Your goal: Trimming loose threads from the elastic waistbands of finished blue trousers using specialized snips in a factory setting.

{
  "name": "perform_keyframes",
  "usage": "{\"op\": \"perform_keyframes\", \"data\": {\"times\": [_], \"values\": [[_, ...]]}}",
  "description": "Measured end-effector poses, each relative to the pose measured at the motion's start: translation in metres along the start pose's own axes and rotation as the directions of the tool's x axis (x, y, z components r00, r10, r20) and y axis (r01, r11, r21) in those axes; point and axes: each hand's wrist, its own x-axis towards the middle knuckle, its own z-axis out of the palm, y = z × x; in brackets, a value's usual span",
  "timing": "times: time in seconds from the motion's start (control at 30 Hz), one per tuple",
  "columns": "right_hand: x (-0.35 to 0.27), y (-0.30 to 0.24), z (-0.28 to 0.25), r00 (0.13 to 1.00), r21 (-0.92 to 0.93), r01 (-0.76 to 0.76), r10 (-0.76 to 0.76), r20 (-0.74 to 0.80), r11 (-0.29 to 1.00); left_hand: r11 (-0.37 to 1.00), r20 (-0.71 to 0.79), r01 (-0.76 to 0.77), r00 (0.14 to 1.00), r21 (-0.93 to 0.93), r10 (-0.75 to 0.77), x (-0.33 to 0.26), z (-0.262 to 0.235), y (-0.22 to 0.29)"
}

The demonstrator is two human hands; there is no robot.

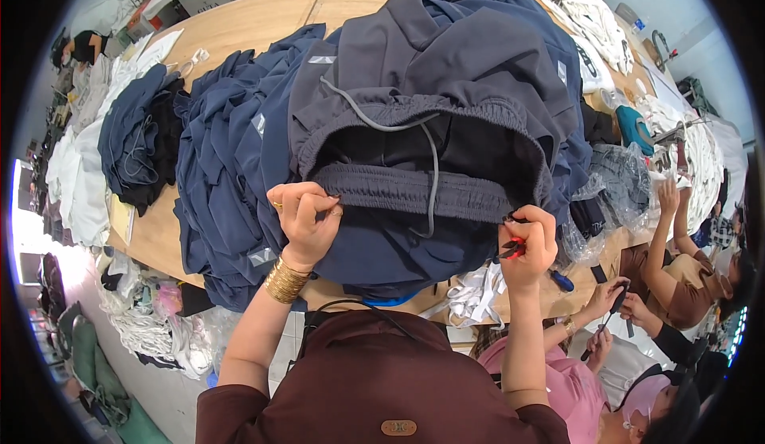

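Dark grey pants (446, 53) lie in front of me, their elastic waistband (414, 192) facing me and spread wide. A grey drawstring (434, 177) loops across the opening and hangs over the near edge. My left hand (304, 217), a gold bracelet (288, 281) at its wrist, pinches the waistband's near left corner. At the near right corner, my right hand (529, 246) is closed on the band and also holds small red-handled snips (514, 247) in its palm. Under the pants, a heap of navy garments (231, 157) covers much of the wooden table (263, 20).
Folded navy and black garments (135, 141) and white cloth (76, 181) lie left. White strips (478, 294) hang by the near edge. Clear plastic bags (625, 185) and a blue-handled tool (562, 281) lie right. Other people's hands (613, 300) work close to my right arm.
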Motion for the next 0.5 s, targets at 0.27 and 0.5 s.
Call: {"op": "perform_keyframes", "data": {"times": [0.27, 0.5], "values": [[-0.011, -0.004, 0.002, 0.998, -0.002, -0.045, 0.045, -0.049, 0.999, 0.929, 0.316, 0.175, 0.946, -0.325, -0.068, -0.004, -0.015, 0.064], [-0.011, -0.021, -0.005, 0.996, 0.033, -0.010, 0.013, -0.089, 0.999, -0.601, 0.934, 0.718, 0.318, -0.350, -0.164, 0.019, 0.021, 0.091]]}}
